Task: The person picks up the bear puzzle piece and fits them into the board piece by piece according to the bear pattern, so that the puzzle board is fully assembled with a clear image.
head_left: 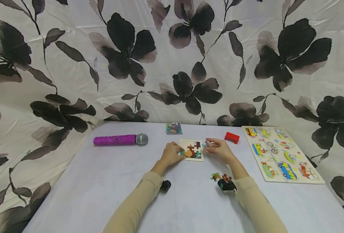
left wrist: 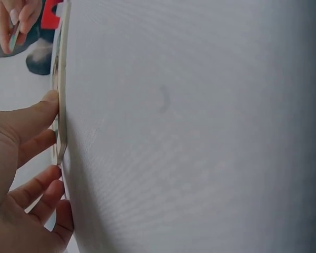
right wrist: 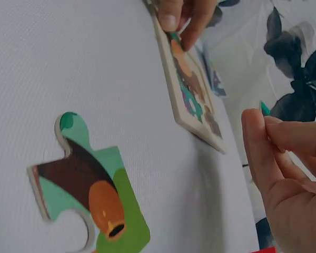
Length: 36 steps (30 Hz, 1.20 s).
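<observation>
A small wooden jigsaw puzzle board (head_left: pixel 194 159) with a pale frame lies in the middle of the table, partly filled with pieces. My left hand (head_left: pixel 172 153) holds it at its left side, thumb and index finger on the frame and the pieces beside it. To the right of the board, my right hand (head_left: pixel 219 150) pinches a puzzle piece (head_left: pixel 206 144) between thumb and fingers, raised off the table. In the right wrist view only a green tip of that piece (right wrist: pixel 265 109) shows past the fingers. A loose puzzle piece (right wrist: pixel 89 184) with brown, orange and green lies nearer me.
More loose pieces (head_left: pixel 226 177) lie by my right forearm. A picture card (head_left: pixel 173 127) and a red block (head_left: pixel 231 137) are behind the board. A purple microphone (head_left: pixel 115 140) lies at left, a large picture puzzle board (head_left: pixel 282 155) at right. Floral cloth (head_left: pixel 236 106) hangs behind.
</observation>
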### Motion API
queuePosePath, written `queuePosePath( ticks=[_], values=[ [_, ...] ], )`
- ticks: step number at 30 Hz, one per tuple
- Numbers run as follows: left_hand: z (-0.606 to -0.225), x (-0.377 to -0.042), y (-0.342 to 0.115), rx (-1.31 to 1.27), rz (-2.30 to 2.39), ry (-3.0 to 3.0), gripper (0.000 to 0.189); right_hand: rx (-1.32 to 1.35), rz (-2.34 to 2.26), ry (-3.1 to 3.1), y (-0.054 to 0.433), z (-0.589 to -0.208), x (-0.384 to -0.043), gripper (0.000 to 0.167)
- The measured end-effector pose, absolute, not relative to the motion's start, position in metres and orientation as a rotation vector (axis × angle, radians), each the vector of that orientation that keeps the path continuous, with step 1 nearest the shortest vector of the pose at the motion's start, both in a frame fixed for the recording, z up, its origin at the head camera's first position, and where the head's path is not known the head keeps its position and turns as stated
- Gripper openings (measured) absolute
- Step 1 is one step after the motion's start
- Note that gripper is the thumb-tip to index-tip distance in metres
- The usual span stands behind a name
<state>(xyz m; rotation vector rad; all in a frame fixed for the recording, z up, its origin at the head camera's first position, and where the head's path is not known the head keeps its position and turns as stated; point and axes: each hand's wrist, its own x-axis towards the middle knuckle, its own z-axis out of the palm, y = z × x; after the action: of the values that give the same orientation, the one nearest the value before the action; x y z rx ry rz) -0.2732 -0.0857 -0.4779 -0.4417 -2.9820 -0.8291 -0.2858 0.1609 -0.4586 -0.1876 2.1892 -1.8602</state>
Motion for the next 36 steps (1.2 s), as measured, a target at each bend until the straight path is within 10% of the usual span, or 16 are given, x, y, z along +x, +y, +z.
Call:
queuePosePath(
  ticks=[36],
  values=[
    [-0.476,-0.274,-0.084,-0.448,-0.836,-2.987,0.027,-0.176,-1.811,2.450,0.137,-0.464,-0.300,0.026]
  ],
)
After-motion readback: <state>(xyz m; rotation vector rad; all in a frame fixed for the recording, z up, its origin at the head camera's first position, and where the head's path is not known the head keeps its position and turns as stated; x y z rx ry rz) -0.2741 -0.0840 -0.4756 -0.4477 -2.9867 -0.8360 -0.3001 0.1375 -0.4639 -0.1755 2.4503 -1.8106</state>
